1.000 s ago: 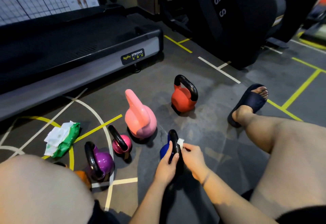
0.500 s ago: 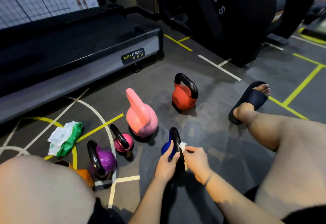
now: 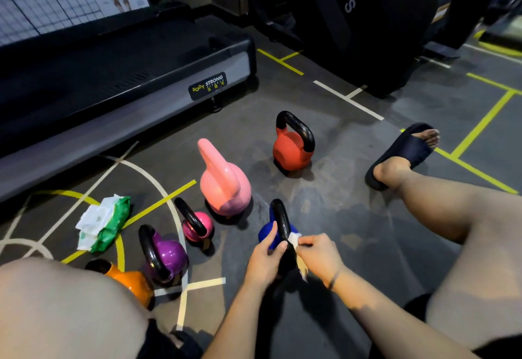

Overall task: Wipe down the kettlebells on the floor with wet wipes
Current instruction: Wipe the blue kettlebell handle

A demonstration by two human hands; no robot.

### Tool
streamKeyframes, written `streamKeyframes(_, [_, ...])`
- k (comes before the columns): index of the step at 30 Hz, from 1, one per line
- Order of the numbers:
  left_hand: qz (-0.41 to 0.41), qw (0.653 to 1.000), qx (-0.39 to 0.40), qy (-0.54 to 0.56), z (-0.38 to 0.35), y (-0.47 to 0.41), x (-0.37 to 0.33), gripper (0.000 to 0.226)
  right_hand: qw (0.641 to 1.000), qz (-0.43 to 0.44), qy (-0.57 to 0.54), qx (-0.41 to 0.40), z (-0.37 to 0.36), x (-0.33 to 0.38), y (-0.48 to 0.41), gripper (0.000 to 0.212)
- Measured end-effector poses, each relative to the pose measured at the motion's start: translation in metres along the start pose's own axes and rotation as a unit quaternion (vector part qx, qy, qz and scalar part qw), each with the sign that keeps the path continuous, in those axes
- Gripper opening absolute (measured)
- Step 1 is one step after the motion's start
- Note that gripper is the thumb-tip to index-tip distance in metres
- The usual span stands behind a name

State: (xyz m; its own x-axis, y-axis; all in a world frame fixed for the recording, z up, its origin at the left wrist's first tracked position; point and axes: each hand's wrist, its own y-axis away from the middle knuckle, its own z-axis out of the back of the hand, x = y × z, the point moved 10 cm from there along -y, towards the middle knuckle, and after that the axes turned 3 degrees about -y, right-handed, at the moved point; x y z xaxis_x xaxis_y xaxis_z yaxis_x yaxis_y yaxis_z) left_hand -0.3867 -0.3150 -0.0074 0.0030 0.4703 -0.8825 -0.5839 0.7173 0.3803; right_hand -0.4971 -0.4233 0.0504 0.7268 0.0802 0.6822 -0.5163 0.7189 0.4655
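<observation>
A blue kettlebell (image 3: 267,235) with a black handle stands on the floor between my legs. My left hand (image 3: 264,260) grips its handle and body from the left. My right hand (image 3: 317,255) presses a white wet wipe (image 3: 293,238) against the right side of the handle. Other kettlebells stand on the floor around it: a light pink one (image 3: 226,186), a red one (image 3: 291,149), a small magenta one (image 3: 197,226), a purple one (image 3: 166,257) and an orange one (image 3: 130,281) partly hidden behind my left knee.
A green pack of wet wipes (image 3: 104,224) lies on the floor at the left. A treadmill (image 3: 118,76) runs along the back left. Dark gym equipment (image 3: 367,19) stands at the back. My right foot in a dark slide sandal (image 3: 401,152) rests to the right.
The wipe in my right hand has slid a little along the blue kettlebell's handle. My left hand keeps its grip. The view has shifted slightly.
</observation>
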Motion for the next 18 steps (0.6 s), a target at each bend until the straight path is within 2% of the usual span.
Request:
streamKeyframes(4, [-0.004, 1.000, -0.012, 0.008, 0.001, 0.000, -0.003, 0.065, 0.999, 0.025, -0.031, -0.019, 0.001, 0.001, 0.004, 0.038])
streamKeyframes(7, [0.004, 1.000, -0.011, 0.016, 0.001, -0.003, 0.000, 0.058, 1.000, 0.009, 0.026, 0.004, -0.007, -0.012, 0.005, 0.024])
streamKeyframes(11, [0.007, 1.000, -0.014, 0.012, 0.000, -0.005, 0.006, 0.057, 0.997, -0.007, 0.065, 0.027, -0.018, -0.020, 0.003, 0.028])
streamKeyframes(16, [0.007, 1.000, -0.015, 0.011, -0.002, -0.005, 0.006, 0.060, 0.999, -0.013, -0.045, -0.007, -0.008, -0.010, -0.001, 0.026])
streamKeyframes(18, [0.006, 1.000, -0.016, 0.011, -0.001, -0.006, 0.006, 0.057, 0.999, -0.005, -0.046, -0.016, -0.005, -0.010, -0.003, 0.025])
